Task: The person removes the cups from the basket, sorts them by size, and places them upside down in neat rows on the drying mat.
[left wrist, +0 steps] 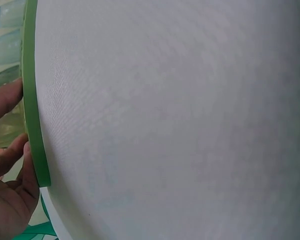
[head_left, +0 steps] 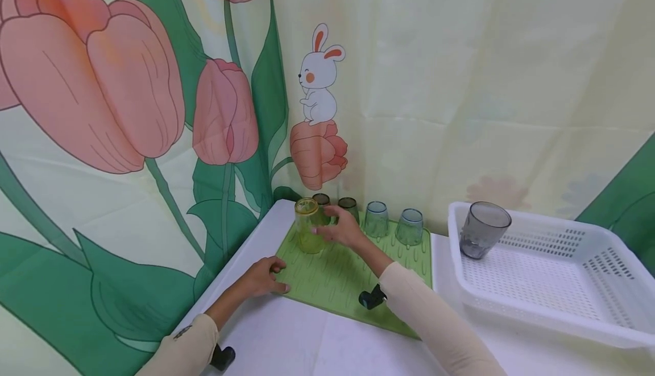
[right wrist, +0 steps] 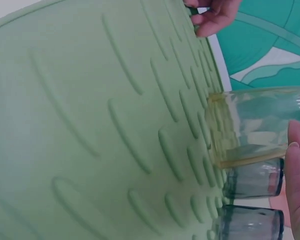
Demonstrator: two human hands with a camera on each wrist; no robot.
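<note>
A tall yellow glass tumbler [head_left: 309, 239] stands upside down on the green ridged mat [head_left: 327, 285], near its left edge. My right hand [head_left: 344, 227] is at the tumbler's right side, its thumb and fingers extended and overlapping the glass in this view. The right wrist view shows straight fingers [right wrist: 296, 165] alongside the tumbler [right wrist: 260, 125], whose amber rim is toward the mat. My left hand [head_left: 260, 278] is at the mat's near left corner, thumb and fingers spread apart. In the left wrist view, its fingertips lie right at the mat's edge [left wrist: 32, 100].
Along the mat's back stand two dark grey glasses, one [head_left: 348, 205] partly behind my right hand, and two blue glasses, including one [head_left: 410, 228] at the right end. A white basket [head_left: 542, 319] to the right holds a grey tumbler [head_left: 485, 229]. Printed curtains [head_left: 460, 80] border the table.
</note>
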